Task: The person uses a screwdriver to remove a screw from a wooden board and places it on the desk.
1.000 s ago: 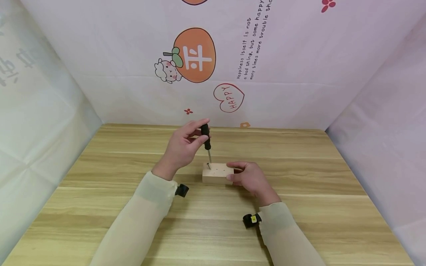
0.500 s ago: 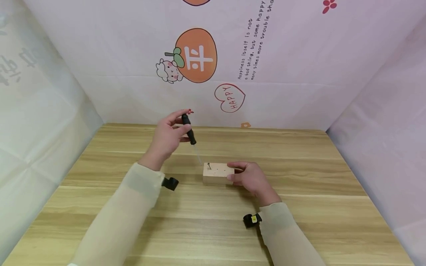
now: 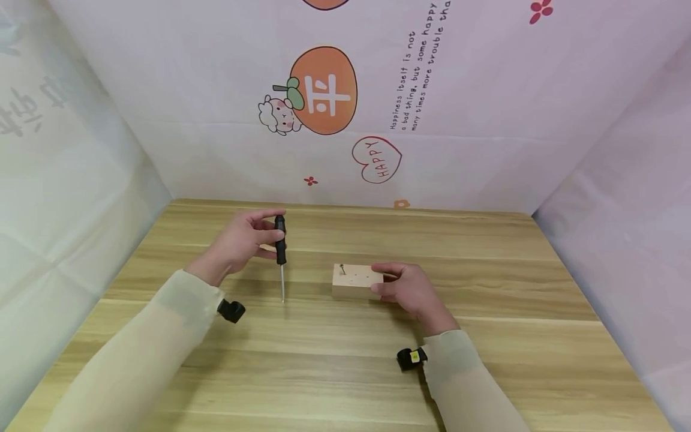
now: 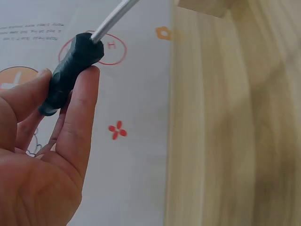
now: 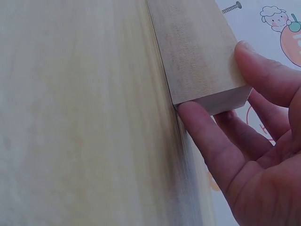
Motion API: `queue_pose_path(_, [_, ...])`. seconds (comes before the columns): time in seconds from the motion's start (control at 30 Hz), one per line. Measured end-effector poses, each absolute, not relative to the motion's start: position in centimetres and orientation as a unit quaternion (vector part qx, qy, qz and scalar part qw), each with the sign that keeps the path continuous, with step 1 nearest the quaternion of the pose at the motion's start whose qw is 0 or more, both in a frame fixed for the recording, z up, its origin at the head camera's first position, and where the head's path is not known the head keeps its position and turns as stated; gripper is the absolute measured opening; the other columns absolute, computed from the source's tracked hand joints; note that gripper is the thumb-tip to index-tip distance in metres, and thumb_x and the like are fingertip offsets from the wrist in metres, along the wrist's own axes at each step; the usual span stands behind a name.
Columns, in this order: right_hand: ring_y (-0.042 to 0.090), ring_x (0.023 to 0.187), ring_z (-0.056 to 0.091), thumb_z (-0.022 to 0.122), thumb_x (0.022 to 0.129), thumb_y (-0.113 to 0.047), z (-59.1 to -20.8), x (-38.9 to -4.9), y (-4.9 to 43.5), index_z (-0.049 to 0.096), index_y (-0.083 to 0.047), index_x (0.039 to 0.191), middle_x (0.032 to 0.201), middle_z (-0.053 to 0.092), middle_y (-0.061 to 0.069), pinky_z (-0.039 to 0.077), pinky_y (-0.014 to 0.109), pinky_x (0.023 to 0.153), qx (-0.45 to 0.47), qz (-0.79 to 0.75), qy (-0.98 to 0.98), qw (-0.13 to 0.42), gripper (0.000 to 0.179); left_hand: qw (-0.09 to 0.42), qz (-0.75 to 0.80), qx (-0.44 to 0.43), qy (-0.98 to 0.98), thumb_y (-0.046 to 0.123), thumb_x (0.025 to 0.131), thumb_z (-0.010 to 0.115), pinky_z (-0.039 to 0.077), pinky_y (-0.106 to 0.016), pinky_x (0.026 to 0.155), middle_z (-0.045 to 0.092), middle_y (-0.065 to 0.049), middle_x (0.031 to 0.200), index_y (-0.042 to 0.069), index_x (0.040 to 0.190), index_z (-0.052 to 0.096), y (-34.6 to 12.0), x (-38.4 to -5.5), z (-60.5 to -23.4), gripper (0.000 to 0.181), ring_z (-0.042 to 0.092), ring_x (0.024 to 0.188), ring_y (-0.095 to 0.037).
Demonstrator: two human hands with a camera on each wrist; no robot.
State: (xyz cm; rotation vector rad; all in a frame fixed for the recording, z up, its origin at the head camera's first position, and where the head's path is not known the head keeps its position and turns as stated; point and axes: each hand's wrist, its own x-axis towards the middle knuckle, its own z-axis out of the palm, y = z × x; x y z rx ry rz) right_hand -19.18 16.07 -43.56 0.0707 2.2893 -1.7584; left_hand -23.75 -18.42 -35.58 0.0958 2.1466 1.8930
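Note:
My left hand [image 3: 243, 240] pinches the black handle of a screwdriver [image 3: 281, 240], whose shaft points down to the left of a wooden block [image 3: 353, 292]. In the left wrist view, thumb and fingers hold the dark screwdriver handle [image 4: 70, 70], and the metal shaft runs off the top edge. A screw [image 3: 342, 269] stands slightly tilted in the block's top near its left end, with several small holes to its right. My right hand [image 3: 407, 289] grips the block's right end. The right wrist view shows the screw [image 5: 231, 7] sticking out beyond the block [image 5: 197, 47].
The block rests on a wood-grain table [image 3: 335, 372]. Behind the table stands a white printed cloth backdrop [image 3: 459, 162], with cloth side walls at left and right. A small black camera sits at each wrist [image 3: 231, 311].
The screwdriver has moved away from the screw to the left and lower in the view, swinging from slanted to nearly upright. The right hand stays on the block.

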Motion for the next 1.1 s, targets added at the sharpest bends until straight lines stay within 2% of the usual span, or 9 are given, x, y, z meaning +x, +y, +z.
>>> queue_pose_path(0.2, [0.027,0.112,0.06,0.081,0.082,-0.002,-43.5,-19.2,16.1,0.072,-0.01,0.123,0.136,0.056,0.014,0.059,0.037,0.079,0.028,-0.605,0.785,0.127,0.043,0.167,0.64,0.017,0.75,0.004,0.094,0.069,0.055,-0.055,0.084,0.051,-0.019,0.116,0.017,0.147,0.053,-19.1,-23.6,-37.8,0.056,0.063,0.097,-0.029])
queue_pose_path(0.43, [0.027,0.115,0.059,0.082,0.082,-0.003,-43.3,-19.1,16.1,0.073,-0.012,0.122,0.136,0.056,0.013,0.059,0.035,0.077,0.03,-0.593,0.795,0.125,0.042,0.203,0.627,0.011,0.752,0.003,0.094,0.069,0.059,-0.049,0.075,0.051,-0.019,0.115,0.012,0.147,0.052,-19.2,-23.4,-40.5,0.056,0.065,0.085,-0.03])
queue_pose_path(0.63, [0.026,0.114,0.059,0.083,0.08,-0.003,-43.6,-19.2,16.0,0.074,-0.014,0.12,0.135,0.057,0.01,0.059,0.035,0.075,0.025,-0.596,0.794,0.12,0.042,0.218,0.593,0.015,0.775,0.002,0.095,0.067,0.06,-0.044,0.068,0.05,-0.02,0.115,0.01,0.145,0.053,-19.1,-23.4,-42.1,0.053,0.064,0.085,-0.03])
queue_pose_path(1.1, [0.026,0.115,0.058,0.084,0.079,-0.003,-43.5,-19.2,16.1,0.075,-0.014,0.119,0.134,0.058,0.008,0.059,0.036,0.075,0.033,-0.599,0.791,0.12,0.042,0.231,0.535,0.019,0.813,0.004,0.096,0.067,0.06,-0.041,0.065,0.052,-0.02,0.116,0.011,0.143,0.055,-18.6,-24.3,-43.6,0.049,0.065,0.082,-0.029])
